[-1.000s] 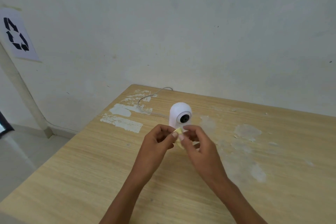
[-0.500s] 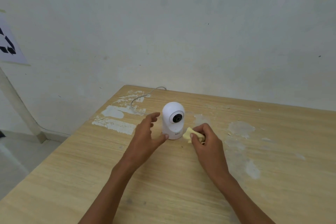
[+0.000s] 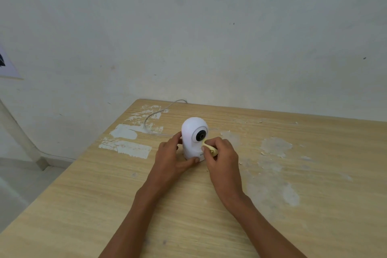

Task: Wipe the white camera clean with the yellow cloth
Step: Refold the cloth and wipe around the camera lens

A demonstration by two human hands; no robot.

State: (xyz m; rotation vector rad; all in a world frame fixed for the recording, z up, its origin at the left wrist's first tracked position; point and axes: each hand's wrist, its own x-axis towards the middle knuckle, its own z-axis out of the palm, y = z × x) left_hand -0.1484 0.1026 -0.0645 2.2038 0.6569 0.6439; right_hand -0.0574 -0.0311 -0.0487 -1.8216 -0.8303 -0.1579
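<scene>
The camera (image 3: 193, 139) stands on the tabletop (image 3: 209, 205), the left hand (image 3: 171, 158) wraps around its base to steady it, and the right hand (image 3: 222, 156) pinches the cloth (image 3: 209, 147) just under the lens, so wiping has barely started.

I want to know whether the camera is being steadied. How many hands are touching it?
2. The left hand grips the camera at its left side and base; the right hand presses the yellow cloth against its front, below the lens.
</scene>
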